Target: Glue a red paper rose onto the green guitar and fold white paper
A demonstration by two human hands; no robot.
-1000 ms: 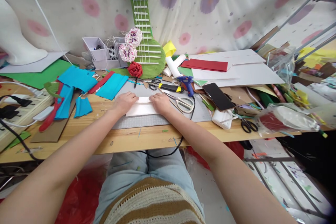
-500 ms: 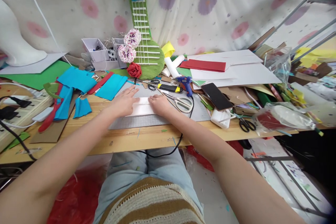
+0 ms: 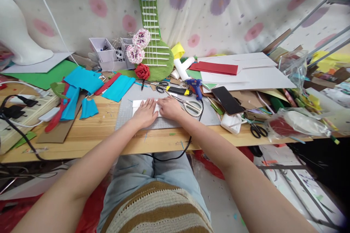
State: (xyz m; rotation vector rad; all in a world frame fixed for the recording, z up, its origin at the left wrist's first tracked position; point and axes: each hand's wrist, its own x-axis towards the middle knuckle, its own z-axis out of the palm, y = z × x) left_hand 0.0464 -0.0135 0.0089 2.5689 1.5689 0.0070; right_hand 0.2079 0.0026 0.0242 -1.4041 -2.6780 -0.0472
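A white sheet of paper (image 3: 137,104) is laid flat on the grey rectangular cutting mat (image 3: 124,114), near its middle. The left hand (image 3: 146,113) is pressed palm-down on the sheet, with its fingers stretched out, held close together and pinching nothing. The right hand (image 3: 171,108) is set just beside it over the sheet's right end, its fingers flat and unclenched. Large cream-handled metal scissors (image 3: 191,107) are seen on the mat's right part. A blue hot-glue gun (image 3: 194,86) is placed by the mat's far right corner, and a turquoise crepe paper piece (image 3: 117,88) is laid at its far left edge.
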